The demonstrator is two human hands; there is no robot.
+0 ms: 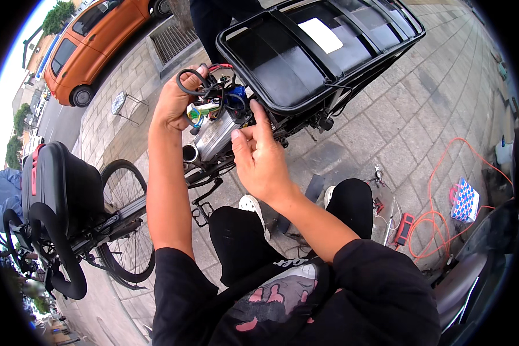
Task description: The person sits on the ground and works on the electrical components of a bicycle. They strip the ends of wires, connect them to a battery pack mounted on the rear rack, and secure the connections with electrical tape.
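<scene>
My left hand (181, 95) grips a tangled bundle of black cables (210, 86), with green and blue connectors among them, above a silver metal housing (216, 138) on the bike frame. My right hand (259, 161) is beside the bundle, index finger stretched up toward the blue part (236, 98) near the black rack's corner, thumb raised apart and other fingers curled; I cannot tell whether the fingertip touches it. The black rack (311, 69) bears a dark panel with a white label.
A bicycle wheel (127, 179) and black case (60, 190) are at left, an orange car (95, 40) and stool (124, 104) beyond. A person's dark-clothed leg (210, 17) is behind the rack. An orange cord (435, 225), red device (403, 228) and checked box (464, 199) lie right.
</scene>
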